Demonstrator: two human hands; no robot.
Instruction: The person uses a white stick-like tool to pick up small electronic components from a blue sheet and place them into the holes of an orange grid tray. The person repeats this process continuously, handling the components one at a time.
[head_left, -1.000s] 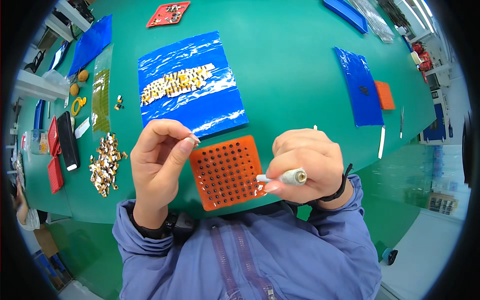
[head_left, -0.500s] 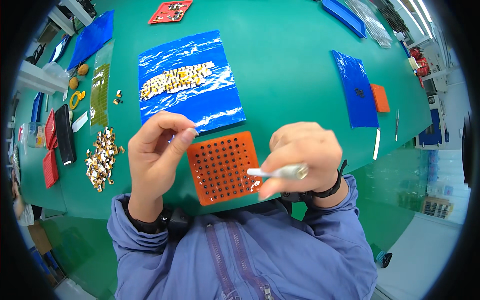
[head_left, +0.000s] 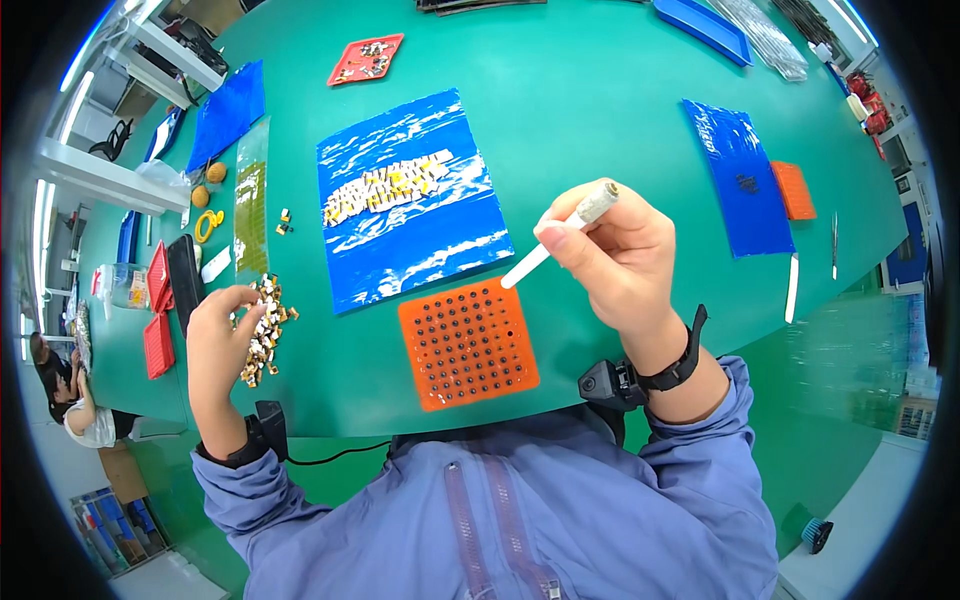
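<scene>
Matt orange plastic perforated tray (head_left: 467,344), glossy crinkled blue plastic sheet (head_left: 405,200) (catching glare), smooth white plastic pen tool (head_left: 558,235), shiny metallic small parts (head_left: 262,325), smooth matt green table (head_left: 580,110), soft blue cloth sleeves (head_left: 700,480).

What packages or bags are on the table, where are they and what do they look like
Blue plastic bag: table centre, beyond the orange perforated tray; flat, shiny, rows of small pale parts on it.
Second blue bag: far right, flat, beside a small orange tray.
Yellow-green clear pouch: left, narrow.
</scene>
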